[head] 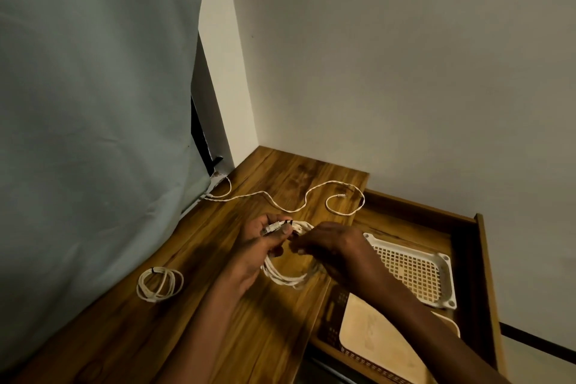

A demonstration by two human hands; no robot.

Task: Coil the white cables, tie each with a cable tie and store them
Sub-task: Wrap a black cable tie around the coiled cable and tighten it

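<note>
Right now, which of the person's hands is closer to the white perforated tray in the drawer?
The right hand. It sits just left of the white perforated tray, almost at its near corner. The left hand is farther left over the desk, holding the cable coil.

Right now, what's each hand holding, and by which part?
Left hand grips the coiled white cable at the top of its loops, pinching the connector end. Right hand is at the same coil's top; its exact hold cannot be told.

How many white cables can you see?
3. One tied coil lies on the table's left side. One coil is held in both hands. One loose cable snakes along the table's far edge. More may be hidden.
</note>
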